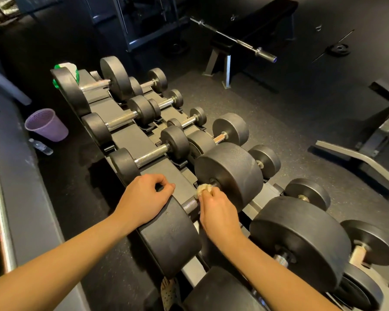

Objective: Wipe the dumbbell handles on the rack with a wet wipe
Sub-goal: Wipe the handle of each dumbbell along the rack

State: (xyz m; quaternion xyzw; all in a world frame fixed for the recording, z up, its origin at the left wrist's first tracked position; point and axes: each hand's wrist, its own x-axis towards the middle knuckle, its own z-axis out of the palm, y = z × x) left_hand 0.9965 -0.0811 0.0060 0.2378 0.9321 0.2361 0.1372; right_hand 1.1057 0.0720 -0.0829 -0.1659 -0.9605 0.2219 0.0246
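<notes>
Black rubber dumbbell (229, 173), largest of its row, towards the near end of the rack (130, 135). Right hand (218, 212) at the knurled steel handle (190, 204), fingertips pinching a crumpled pale wipe (203, 189) against the bar just beside the far weight. Left hand (144, 196) resting on top of the near weight (171, 234), fingers curled in, thumb meeting forefinger, nothing held. Hands apart, one to each side of the handle's bare stretch. Further along the rack, smaller dumbbells (121, 118) in two rows, chrome handles uncovered. At the rack's far end, a green-and-white packet (71, 69). Left of the rack, on the floor, a purple cup (47, 125) and a clear bottle (41, 147). Beyond the rack, a barbell (238, 41) across a bench (256, 21).
</notes>
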